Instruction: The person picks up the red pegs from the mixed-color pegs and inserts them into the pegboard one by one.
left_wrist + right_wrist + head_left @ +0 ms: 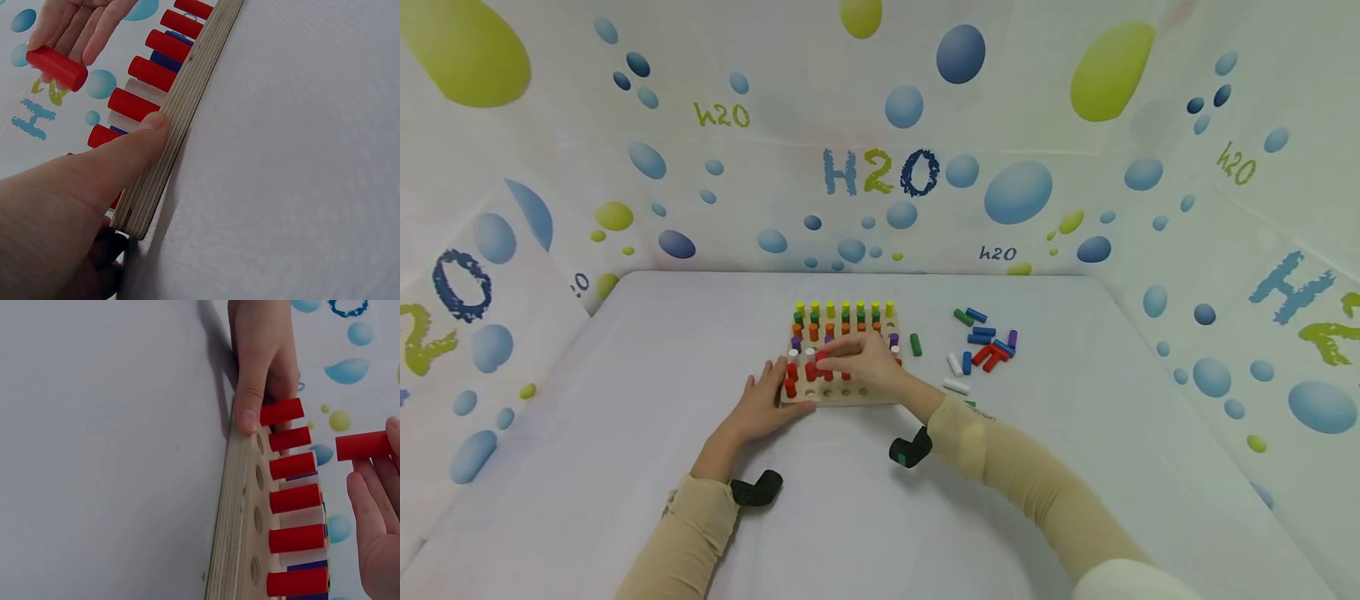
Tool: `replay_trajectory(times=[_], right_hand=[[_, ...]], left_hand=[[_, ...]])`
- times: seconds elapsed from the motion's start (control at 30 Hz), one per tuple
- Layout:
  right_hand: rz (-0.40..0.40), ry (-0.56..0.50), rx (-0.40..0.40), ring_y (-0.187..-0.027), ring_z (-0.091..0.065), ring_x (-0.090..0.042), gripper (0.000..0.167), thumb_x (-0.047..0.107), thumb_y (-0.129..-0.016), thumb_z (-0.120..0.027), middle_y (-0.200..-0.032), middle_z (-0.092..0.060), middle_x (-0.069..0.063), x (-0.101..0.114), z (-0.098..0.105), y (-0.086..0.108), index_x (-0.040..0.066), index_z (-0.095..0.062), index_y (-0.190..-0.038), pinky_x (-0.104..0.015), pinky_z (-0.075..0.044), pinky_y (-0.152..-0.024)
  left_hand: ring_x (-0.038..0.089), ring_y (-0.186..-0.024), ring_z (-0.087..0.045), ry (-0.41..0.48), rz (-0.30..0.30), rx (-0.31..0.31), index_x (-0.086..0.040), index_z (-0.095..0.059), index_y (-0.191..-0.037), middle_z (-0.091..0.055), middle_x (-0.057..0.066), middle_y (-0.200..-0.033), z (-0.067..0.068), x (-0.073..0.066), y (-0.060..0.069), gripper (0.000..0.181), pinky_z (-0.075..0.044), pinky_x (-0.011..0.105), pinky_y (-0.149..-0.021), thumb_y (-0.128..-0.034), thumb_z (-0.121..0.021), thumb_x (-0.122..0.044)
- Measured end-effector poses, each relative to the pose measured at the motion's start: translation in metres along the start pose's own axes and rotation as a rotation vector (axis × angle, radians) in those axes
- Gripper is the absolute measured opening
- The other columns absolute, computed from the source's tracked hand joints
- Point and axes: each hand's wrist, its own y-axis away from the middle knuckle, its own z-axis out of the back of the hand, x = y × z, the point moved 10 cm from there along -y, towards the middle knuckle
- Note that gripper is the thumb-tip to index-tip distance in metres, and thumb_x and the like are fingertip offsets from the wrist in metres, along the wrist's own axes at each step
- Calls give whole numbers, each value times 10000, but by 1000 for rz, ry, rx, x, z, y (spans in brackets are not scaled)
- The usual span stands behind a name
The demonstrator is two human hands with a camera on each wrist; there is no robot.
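A wooden pegboard (880, 397) stands on the table, filled with rows of coloured pegs. My left hand (762, 405) holds its front left corner, the thumb (134, 140) lying along the front edge and the other fingers round the left side. Over the front rows my right hand (872, 362) pinches a red peg (362, 445) between thumb and fingertips, clear of the board. Red pegs (297, 540) fill the row behind the front holes. One red peg (790, 388) stands in the front row's left hole, and several holes (258, 520) to its right are bare.
To the right of the board lie loose pegs: a green peg (915, 345), blue pegs (983, 332), red pegs (992, 362), white pegs (956, 386) and a purple peg (1012, 339). A printed white sheet (880, 108) hangs behind the white table (685, 350).
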Motion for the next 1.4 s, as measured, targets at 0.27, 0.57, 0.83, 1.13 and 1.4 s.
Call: replay_trajectory(times=[0.27,0.57,0.83,1.13,1.4], right_hand=[[20,-27,32,-864,-641,-92,228,176,-790,-726,-923,-699,-20,-6,-17,-4,65,-703,-988,-233,-522,-737],[14,-53,3,-843,-647,-96,223,171,-778,-736,-901,-703,-26,-14,-22,-7,62,-708,-970,-230,-523,-735],[9,-16,-17,-827,-648,-93,194,136,-764,-745,-903,-701,-41,-22,-28,-9,46,-707,-932,-208,-519,-716],[49,8,-41,-840,-656,-107,185,110,-779,-727,-911,-701,-57,-23,-30,-9,30,-705,-945,-207,-523,-702],[68,32,-41,-837,-658,-120,186,96,-781,-722,-918,-698,-72,-19,-31,-7,23,-700,-951,-209,-524,-701]], left_hand=[[396,-1364,-17,1,0,-1,62,-101,-1435,-123,255,-1479,2,-3,2,995,68,561,-1059,-805,-633,-494],[399,-1362,-22,-5,-13,-10,60,-94,-1436,-126,251,-1480,0,0,-1,1000,57,563,-1059,-807,-621,-511],[411,-1358,-26,-7,-17,-13,70,-100,-1432,-129,257,-1477,2,-1,-1,1001,53,573,-1055,-803,-631,-501],[409,-1359,-29,-5,-11,-13,74,-105,-1430,-136,259,-1475,1,0,-1,1010,53,573,-1055,-796,-636,-505],[406,-1360,-28,-7,-11,-12,69,-98,-1432,-131,253,-1478,1,0,-1,1019,51,573,-1056,-793,-634,-518]])
